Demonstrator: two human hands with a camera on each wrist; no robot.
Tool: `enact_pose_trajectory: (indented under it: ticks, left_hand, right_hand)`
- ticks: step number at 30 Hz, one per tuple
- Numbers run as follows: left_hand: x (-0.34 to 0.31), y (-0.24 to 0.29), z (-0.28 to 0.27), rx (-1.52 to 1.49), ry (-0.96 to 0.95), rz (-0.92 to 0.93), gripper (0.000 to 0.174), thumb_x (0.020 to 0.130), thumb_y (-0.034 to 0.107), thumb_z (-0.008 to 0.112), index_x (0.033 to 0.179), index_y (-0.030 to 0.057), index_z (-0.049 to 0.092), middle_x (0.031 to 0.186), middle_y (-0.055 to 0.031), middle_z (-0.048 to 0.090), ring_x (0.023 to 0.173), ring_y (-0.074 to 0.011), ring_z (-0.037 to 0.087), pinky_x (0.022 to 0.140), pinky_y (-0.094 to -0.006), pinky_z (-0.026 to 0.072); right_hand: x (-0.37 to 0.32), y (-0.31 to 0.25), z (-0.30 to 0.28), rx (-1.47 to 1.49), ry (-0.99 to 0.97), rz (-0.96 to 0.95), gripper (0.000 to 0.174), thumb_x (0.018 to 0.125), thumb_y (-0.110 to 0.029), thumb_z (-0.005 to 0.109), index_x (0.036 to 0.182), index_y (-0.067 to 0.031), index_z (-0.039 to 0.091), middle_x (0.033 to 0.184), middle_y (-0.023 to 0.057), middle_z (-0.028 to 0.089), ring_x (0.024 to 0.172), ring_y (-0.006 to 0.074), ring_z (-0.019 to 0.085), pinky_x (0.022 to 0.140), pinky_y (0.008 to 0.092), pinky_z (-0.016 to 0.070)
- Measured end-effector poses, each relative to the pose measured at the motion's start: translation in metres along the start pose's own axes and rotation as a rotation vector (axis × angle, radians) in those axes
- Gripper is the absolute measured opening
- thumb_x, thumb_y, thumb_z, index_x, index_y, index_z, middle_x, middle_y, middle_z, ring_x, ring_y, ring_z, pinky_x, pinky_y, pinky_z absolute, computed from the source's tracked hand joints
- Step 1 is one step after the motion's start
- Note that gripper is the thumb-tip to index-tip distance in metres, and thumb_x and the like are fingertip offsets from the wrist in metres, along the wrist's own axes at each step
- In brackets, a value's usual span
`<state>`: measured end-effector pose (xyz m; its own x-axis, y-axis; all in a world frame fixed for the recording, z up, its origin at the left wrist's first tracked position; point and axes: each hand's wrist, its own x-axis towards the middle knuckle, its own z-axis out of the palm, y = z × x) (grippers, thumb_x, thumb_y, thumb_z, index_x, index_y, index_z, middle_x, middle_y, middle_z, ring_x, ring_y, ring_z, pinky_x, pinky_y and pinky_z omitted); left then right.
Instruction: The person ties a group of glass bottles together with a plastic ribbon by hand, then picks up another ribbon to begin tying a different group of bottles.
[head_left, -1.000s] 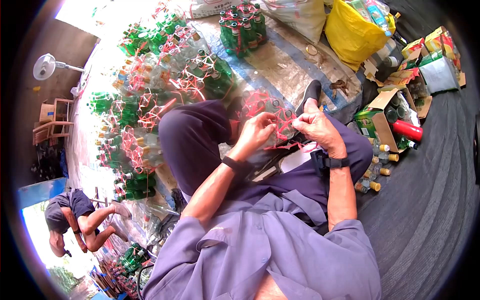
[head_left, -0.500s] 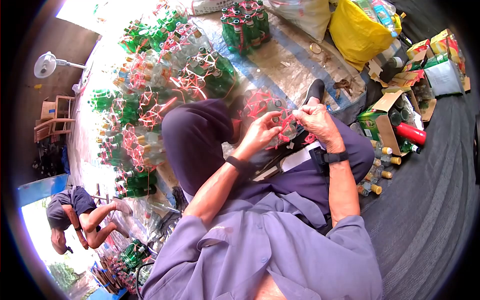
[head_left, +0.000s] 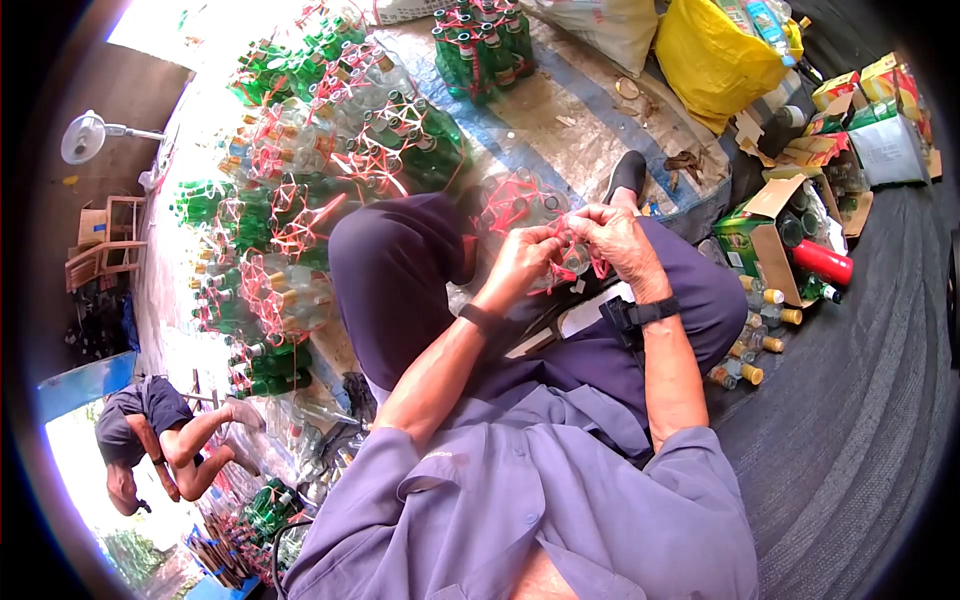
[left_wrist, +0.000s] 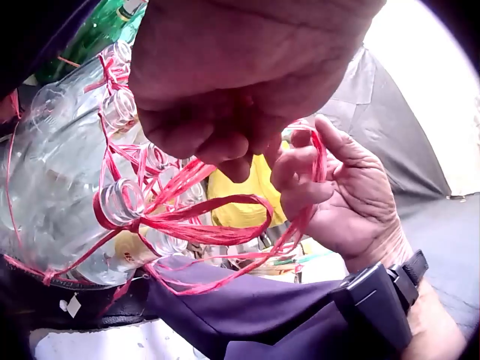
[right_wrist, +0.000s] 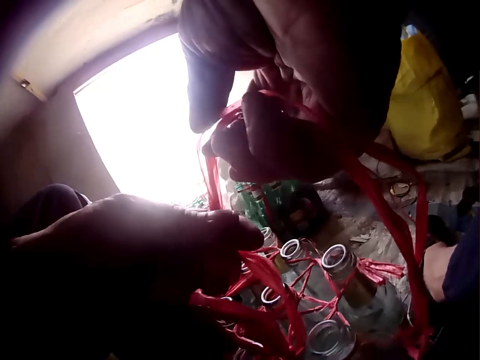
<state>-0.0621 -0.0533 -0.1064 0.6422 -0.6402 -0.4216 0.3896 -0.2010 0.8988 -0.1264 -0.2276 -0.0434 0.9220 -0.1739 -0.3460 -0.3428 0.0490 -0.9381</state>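
Note:
Over a bundle of clear bottles, both hands stand close together, fingertips nearly meeting. My left hand pinches pink plastic string; in the left wrist view this hand looms large and dark above the bottle necks. Strands of the string loop around one bottle neck and run to my right hand, whose curled fingers grip them. The right wrist view shows string passing over the right hand and down to the bottles, with the left hand at lower left.
Many tied green and clear bottles stand at the left; another green bundle is farther ahead. A yellow bag, an opened carton and loose bottles lie at the right. Another person bends over at lower left.
My right hand has moved left, up to my left hand, closing the gap between them. The left hand has shifted slightly to the right.

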Motion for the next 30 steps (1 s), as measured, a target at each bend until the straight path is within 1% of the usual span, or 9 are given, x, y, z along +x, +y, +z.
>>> enact_pose_trajectory:
  ticks: [9, 12, 14, 18, 20, 21, 25, 27, 30]
  left_hand:
    - [-0.007, 0.009, 0.009, -0.161, -0.047, -0.052, 0.021, 0.096, 0.024, 0.065, 0.088, 0.0058, 0.072, 0.067, 0.0044, 0.062, 0.055, -0.0024, 0.049, 0.050, -0.0203, 0.0360]
    - [-0.007, 0.011, 0.006, -0.028, -0.065, -0.138, 0.017, 0.095, 0.020, 0.064, 0.100, 0.0052, 0.070, 0.072, 0.0043, 0.063, 0.058, -0.0023, 0.050, 0.052, -0.0194, 0.0362]
    - [-0.009, 0.010, 0.009, -0.144, -0.014, 0.063, 0.024, 0.093, 0.012, 0.063, 0.116, 0.0038, 0.064, 0.078, 0.0036, 0.064, 0.063, -0.0018, 0.051, 0.054, -0.0188, 0.0371]
    - [-0.007, 0.005, -0.004, -0.123, 0.038, 0.128, 0.037, 0.090, 0.005, 0.063, 0.126, 0.0012, 0.058, 0.088, 0.0007, 0.065, 0.071, -0.0025, 0.053, 0.060, -0.0198, 0.0411]
    - [-0.007, 0.009, -0.004, -0.042, 0.153, 0.286, 0.044, 0.086, 0.002, 0.066, 0.129, -0.0008, 0.056, 0.094, -0.0025, 0.065, 0.077, -0.0041, 0.053, 0.066, -0.0219, 0.0452]
    - [-0.016, 0.028, -0.005, 0.112, 0.143, 0.254, 0.052, 0.084, 0.002, 0.068, 0.134, 0.0000, 0.053, 0.110, -0.0064, 0.063, 0.080, -0.0060, 0.054, 0.072, -0.0238, 0.0485]
    - [-0.022, 0.036, 0.001, 0.315, 0.224, 0.317, 0.060, 0.082, 0.002, 0.070, 0.139, 0.0037, 0.050, 0.124, -0.0080, 0.059, 0.078, -0.0064, 0.053, 0.072, -0.0237, 0.0487]
    - [-0.020, 0.035, 0.003, 0.357, 0.213, 0.442, 0.065, 0.082, 0.001, 0.071, 0.143, 0.0066, 0.048, 0.135, -0.0100, 0.052, 0.078, -0.0068, 0.053, 0.072, -0.0236, 0.0492]
    - [-0.019, 0.045, 0.009, 0.297, 0.192, 0.421, 0.067, 0.082, 0.001, 0.071, 0.143, 0.0085, 0.047, 0.127, -0.0099, 0.058, 0.078, -0.0070, 0.054, 0.072, -0.0242, 0.0501]
  right_hand:
    - [0.014, 0.017, 0.006, 0.412, -0.160, 0.143, 0.021, 0.099, -0.018, 0.059, 0.103, 0.0017, 0.064, 0.088, 0.0072, 0.071, 0.057, 0.0045, 0.056, 0.047, 0.0164, 0.0416]
    - [0.017, 0.023, 0.007, 0.451, -0.141, 0.147, 0.019, 0.099, -0.018, 0.059, 0.103, 0.0012, 0.061, 0.091, 0.0095, 0.071, 0.057, 0.0042, 0.056, 0.045, 0.0168, 0.0414]
    - [0.019, 0.025, 0.007, 0.486, -0.085, 0.115, 0.019, 0.099, -0.018, 0.060, 0.102, 0.0007, 0.060, 0.091, 0.0104, 0.071, 0.057, 0.0035, 0.056, 0.043, 0.0169, 0.0401]
    - [0.018, 0.020, 0.008, 0.559, -0.098, 0.138, 0.019, 0.098, -0.018, 0.061, 0.105, -0.0003, 0.062, 0.090, 0.0089, 0.071, 0.056, 0.0033, 0.055, 0.042, 0.0171, 0.0390]
    - [0.015, 0.013, 0.009, 0.515, -0.063, 0.170, 0.021, 0.098, -0.019, 0.061, 0.109, -0.0009, 0.065, 0.085, 0.0065, 0.069, 0.053, 0.0031, 0.054, 0.041, 0.0174, 0.0382]
    - [0.015, 0.012, 0.009, 0.515, -0.064, 0.168, 0.021, 0.098, -0.019, 0.061, 0.109, -0.0009, 0.065, 0.085, 0.0065, 0.069, 0.053, 0.0031, 0.054, 0.041, 0.0174, 0.0382]
    - [0.014, 0.011, 0.005, 0.430, 0.025, 0.162, 0.035, 0.100, -0.031, 0.056, 0.109, -0.0003, 0.070, 0.074, 0.0039, 0.066, 0.048, 0.0052, 0.051, 0.039, 0.0188, 0.0363]
    - [0.014, 0.011, 0.004, 0.383, 0.100, 0.164, 0.046, 0.100, -0.041, 0.051, 0.107, 0.0003, 0.071, 0.065, 0.0031, 0.062, 0.044, 0.0079, 0.047, 0.038, 0.0211, 0.0348]
    - [0.010, 0.007, 0.002, 0.383, 0.048, 0.153, 0.044, 0.100, -0.039, 0.051, 0.102, 0.0003, 0.072, 0.061, 0.0037, 0.060, 0.042, 0.0080, 0.045, 0.037, 0.0220, 0.0342]
